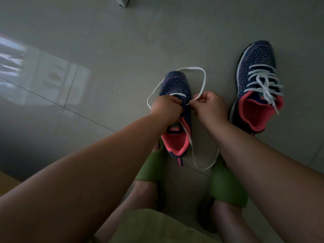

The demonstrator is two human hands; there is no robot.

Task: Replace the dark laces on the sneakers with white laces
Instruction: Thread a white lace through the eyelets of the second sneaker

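Two navy knit sneakers with pink linings stand on the grey tiled floor. The left sneaker (175, 85) has a white lace (203, 81) through its lowest eyelets only, looping loosely round the toe and trailing past the heel. My left hand (165, 107) grips this sneaker's upper at the eyelets. My right hand (208, 104) pinches the lace tip beside an eyelet on the shoe's right side. The right sneaker (256, 85) stands apart to the right, fully laced in white with the ends hanging loose.
My feet in green slippers (226, 186) sit just below the left sneaker, with the lace trailing between them. A white object's corner (122, 0) shows at the top edge. Bright window reflections lie on the tiles at left.
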